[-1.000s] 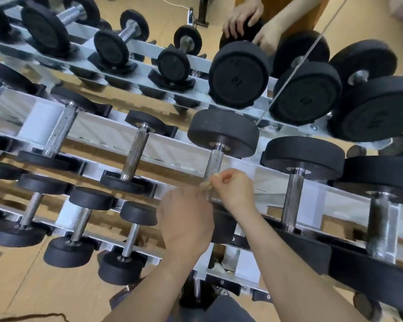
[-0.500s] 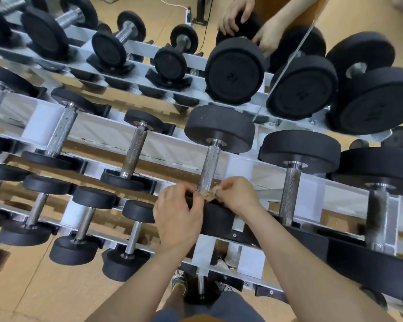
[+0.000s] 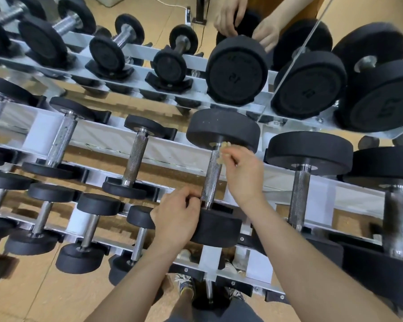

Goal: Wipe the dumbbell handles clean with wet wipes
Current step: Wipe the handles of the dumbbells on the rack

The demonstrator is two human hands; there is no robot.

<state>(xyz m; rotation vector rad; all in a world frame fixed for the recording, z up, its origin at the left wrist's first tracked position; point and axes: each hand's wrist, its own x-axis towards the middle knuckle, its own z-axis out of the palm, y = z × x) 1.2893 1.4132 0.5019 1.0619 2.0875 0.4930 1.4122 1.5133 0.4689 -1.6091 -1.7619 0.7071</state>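
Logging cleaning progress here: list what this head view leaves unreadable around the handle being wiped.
Head view, the wipe: small, blurred, partly hidden by the right hand pinching it; wetness unreadable.
Head view, the left hand: its curled fingers hide any contact with the handle.
Head view, the handle's far side: turned away from the camera.

Dumbbell on rack, between left dumbbell and right dumbbell.
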